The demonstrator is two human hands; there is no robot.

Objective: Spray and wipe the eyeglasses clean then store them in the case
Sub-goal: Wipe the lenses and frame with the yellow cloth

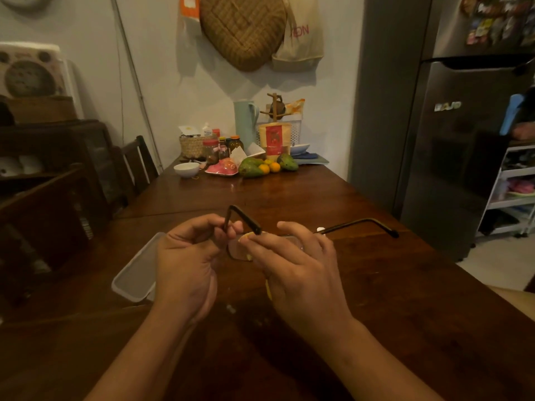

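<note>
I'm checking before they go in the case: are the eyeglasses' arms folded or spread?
Spread: both arms of the eyeglasses stick out from the frame, one pinched by the left hand.

Wooden table [289, 195] runs toward 12 o'clock. Avocados [251, 167], oranges [274, 167], white bowl [186, 169] at far end. Woven tray [243, 30] on wall above. Grey fridge [434, 125] at 2 o'clock. Chair [131, 147] at 10 o'clock.

The hanging cream bag [301, 33] reads "EON" in red; the fridge badge [447, 106] is too blurred to read.
</note>
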